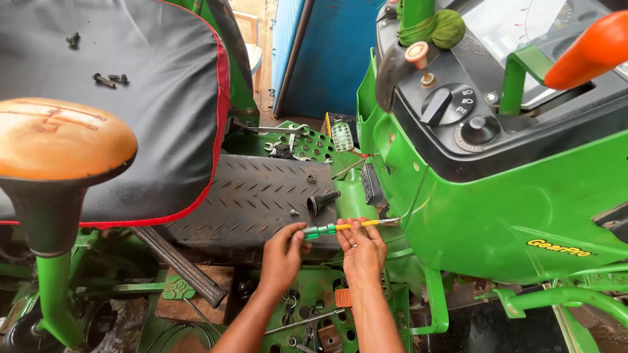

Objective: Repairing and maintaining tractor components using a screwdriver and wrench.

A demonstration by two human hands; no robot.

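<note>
Both my hands hold one screwdriver (340, 227) with a green handle and yellow shaft, held level and pointing right. My left hand (282, 255) grips the green handle end. My right hand (362, 252) pinches the yellow shaft near its middle. The metal tip (390, 221) reaches the edge of the green tractor body panel (484, 222), beside a dark box-shaped part (372, 185). Whether the tip sits in a screw is too small to tell.
A black ribbed floor mat (261, 196) carries a black rubber boot (322, 201) and small loose fasteners. A black seat (131, 98) with bolts (110, 80) lies left. An orange lever knob (59, 138) stands near. The dashboard (471, 111) is at right, pedals (342, 136) beyond.
</note>
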